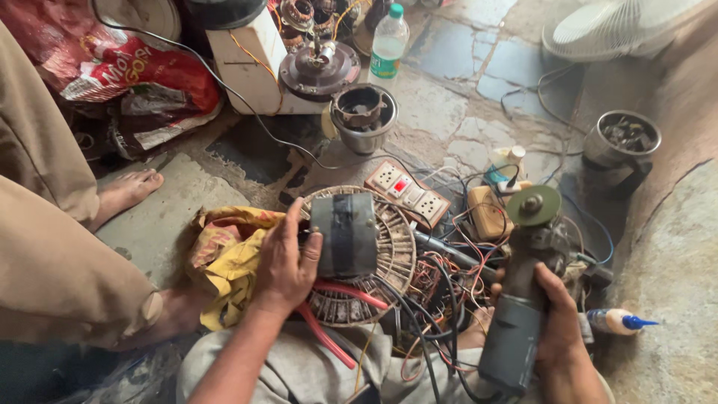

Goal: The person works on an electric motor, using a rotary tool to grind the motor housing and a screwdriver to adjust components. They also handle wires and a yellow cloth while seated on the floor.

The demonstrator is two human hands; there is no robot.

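My left hand (285, 258) grips a dark grey motor block (345, 234) that stands on a round finned metal fan stator (394, 254). My right hand (559, 323) holds the grey body of an angle grinder (516, 329), whose green disc (533, 205) points away from me. A red cable (351, 292) runs under the motor block. Tangled red, black and white wires (441, 280) lie between the two hands.
A yellow cloth (224, 251) lies left of the stator. Beyond it sit a switch-and-socket board (407, 192), a steel jar (364, 117), a plastic bottle (389, 43), a second steel jar (622, 144) and a white fan (613, 26). Another person's bare feet (127, 191) rest at left. A glue bottle (617, 322) lies at right.
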